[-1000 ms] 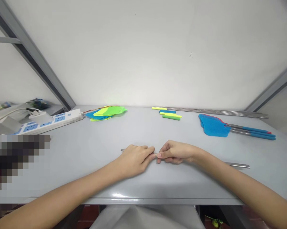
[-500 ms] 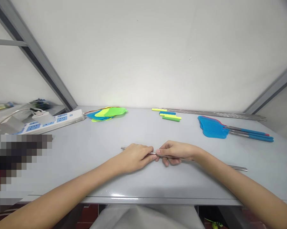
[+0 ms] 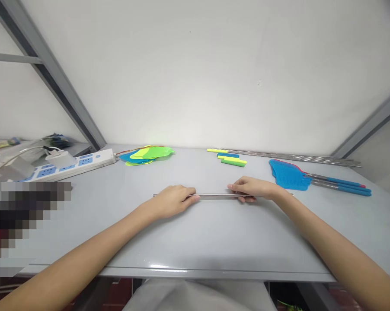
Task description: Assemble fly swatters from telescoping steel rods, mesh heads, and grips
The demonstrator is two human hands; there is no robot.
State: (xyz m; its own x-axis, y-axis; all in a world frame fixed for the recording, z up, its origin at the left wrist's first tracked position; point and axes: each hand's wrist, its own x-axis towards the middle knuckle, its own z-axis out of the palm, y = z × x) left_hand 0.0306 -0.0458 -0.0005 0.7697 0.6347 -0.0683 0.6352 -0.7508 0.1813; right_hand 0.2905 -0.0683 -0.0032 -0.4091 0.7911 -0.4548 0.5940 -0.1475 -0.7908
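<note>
A thin silver metal rod (image 3: 214, 196) lies nearly level across the front middle of the table, held in both my hands. My left hand (image 3: 172, 201) is closed around its left part, thumb and fingers pressed on it, and a short tip sticks out past the knuckles. Farther right, my right hand (image 3: 255, 189) grips the same rod between thumb and fingers, with the other fingertips below it. A bare stretch of rod shows between the hands. Its right end comes out beyond my right wrist, partly hidden by the arm.
Fly swatters (image 3: 290, 175) with blue handles lie at right. Coloured handle sleeves (image 3: 233, 163) and long metal rods (image 3: 295, 156) lie along the wall. Green, yellow and blue swatter heads (image 3: 152, 153) are stacked at back left, beside a power strip (image 3: 99, 160).
My hands have moved apart and slightly away from me. The rod has turned closer to level, and its right end now shows farther left than before.
</note>
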